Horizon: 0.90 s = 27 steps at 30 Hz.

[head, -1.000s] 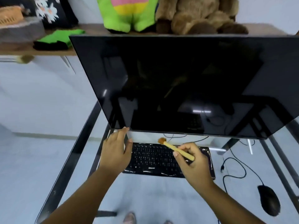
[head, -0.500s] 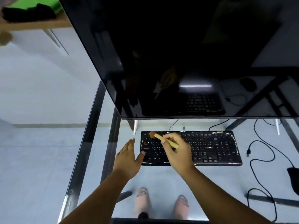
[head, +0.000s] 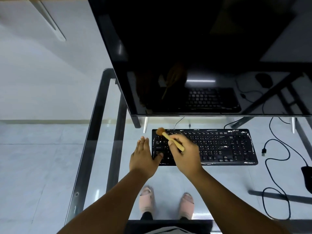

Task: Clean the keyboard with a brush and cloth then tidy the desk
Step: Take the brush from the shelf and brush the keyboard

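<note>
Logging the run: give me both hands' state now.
Left hand: open, resting at the keyboard edge.
Right hand: holding the brush.

A transparent, glossy glass desk top is being shown on a dark metal frame. On it, a black plastic keyboard is being seen with matt keys and a shiny, reflective rim. At the keyboard's far left corner, a brush with a pale wooden handle and soft brown bristles is being displayed. Behind the keyboard, a glossy black monitor screen is being mirrored in.
</note>
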Available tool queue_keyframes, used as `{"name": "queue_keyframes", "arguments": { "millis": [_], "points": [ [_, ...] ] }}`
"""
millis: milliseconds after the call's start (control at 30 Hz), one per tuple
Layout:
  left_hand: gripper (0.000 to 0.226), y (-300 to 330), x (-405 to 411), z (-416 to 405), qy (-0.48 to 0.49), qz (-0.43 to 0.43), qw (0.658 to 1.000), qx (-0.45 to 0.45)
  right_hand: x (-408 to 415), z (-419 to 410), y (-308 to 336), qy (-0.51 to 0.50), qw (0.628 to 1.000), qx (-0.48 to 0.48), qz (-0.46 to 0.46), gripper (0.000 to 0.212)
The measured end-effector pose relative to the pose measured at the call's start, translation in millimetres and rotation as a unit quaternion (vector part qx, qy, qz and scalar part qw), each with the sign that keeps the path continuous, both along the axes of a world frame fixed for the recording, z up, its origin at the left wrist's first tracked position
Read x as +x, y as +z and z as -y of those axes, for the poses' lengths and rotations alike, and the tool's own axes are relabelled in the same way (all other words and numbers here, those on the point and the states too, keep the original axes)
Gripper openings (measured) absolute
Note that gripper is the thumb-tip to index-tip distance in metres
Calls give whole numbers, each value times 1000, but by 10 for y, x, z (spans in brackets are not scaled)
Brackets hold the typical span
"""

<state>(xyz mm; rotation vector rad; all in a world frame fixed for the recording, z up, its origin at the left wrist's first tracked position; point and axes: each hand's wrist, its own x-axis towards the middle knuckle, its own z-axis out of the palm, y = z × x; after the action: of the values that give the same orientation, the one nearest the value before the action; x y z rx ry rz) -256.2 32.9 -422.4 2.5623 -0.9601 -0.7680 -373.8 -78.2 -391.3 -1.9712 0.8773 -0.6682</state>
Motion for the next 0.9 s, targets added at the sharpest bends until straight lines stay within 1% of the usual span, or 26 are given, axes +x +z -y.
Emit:
{"name": "queue_keyframes", "arguments": {
  "millis": [33, 67, 133, 200, 233, 300, 333, 367, 433, 467, 500, 533, 567, 633, 667, 733, 767, 800, 833, 900],
  "points": [
    [85, -8, -8, 0, 3, 5, 1000, 0, 3, -14, -6, 18, 1000, -5, -12, 13],
    [84, -16, -10, 1, 6, 9, 1000, -2, 0, -21, -23, 15, 999, -20, -35, 12],
    [83, -32, -15, 0, 7, 17, 1000, -3, -39, 0, -70, -46, 995, -44, -74, 8],
    [83, -44, -24, -2, 7, 21, 1000, -3, -103, 27, -85, -105, 992, -36, -56, 5],
    [83, -46, -25, -3, 7, 22, 1000, -3, -129, 37, -81, -104, 994, -26, -31, 6],
    [83, -54, -28, -6, 6, 21, 1000, -3, -166, 35, -72, -43, 999, -12, -8, 11],
    [83, -57, -26, -6, 4, 21, 1000, -2, -183, 27, -79, -12, 1000, -14, -22, 13],
    [83, -57, -29, -7, 3, 21, 1000, -1, -211, 29, -110, -8, 999, -27, -44, 13],
    [83, -56, -32, -7, 5, 19, 1000, 1, -260, 58, -170, -69, 994, -50, -70, 11],
    [83, -55, -35, -4, 7, 17, 1000, 0, -281, 70, -169, -105, 991, -47, -64, 10],
    [83, -55, -34, -1, 9, 15, 1000, -2, -290, 76, -152, -119, 991, -37, -46, 10],
    [83, -58, -41, 6, 10, 12, 1000, -5, -300, 80, -129, -108, 993, -25, -29, 10],
    [83, -60, -40, 7, 12, 9, 1000, -8, -297, 76, -105, -77, 997, -12, -17, 11],
    [83, -64, -51, 13, 16, 8, 1000, -10, -323, 62, -80, -11, 999, -10, -32, 11],
    [83, -62, -52, 13, 19, 10, 1000, -10, -340, 61, -90, -13, 998, -25, -51, 9],
    [81, -49, -89, 24, 26, 22, 999, -15, -411, 99, -118, -91, 993, -32, -68, 6],
    [80, -41, -116, 38, 29, 32, 999, -23, -446, 121, -111, -132, 990, -16, -55, 5],
    [78, -28, -148, 56, 29, 45, 998, -34, -474, 148, -109, -151, 988, -3, -36, 7],
    [77, -13, -179, 75, 25, 57, 997, -47, -491, 172, -102, -143, 990, 4, -16, 10],
    [73, 12, -258, 128, 3, 72, 995, -69, -535, 205, -91, -75, 997, 1, -15, 10]
  ]
}}
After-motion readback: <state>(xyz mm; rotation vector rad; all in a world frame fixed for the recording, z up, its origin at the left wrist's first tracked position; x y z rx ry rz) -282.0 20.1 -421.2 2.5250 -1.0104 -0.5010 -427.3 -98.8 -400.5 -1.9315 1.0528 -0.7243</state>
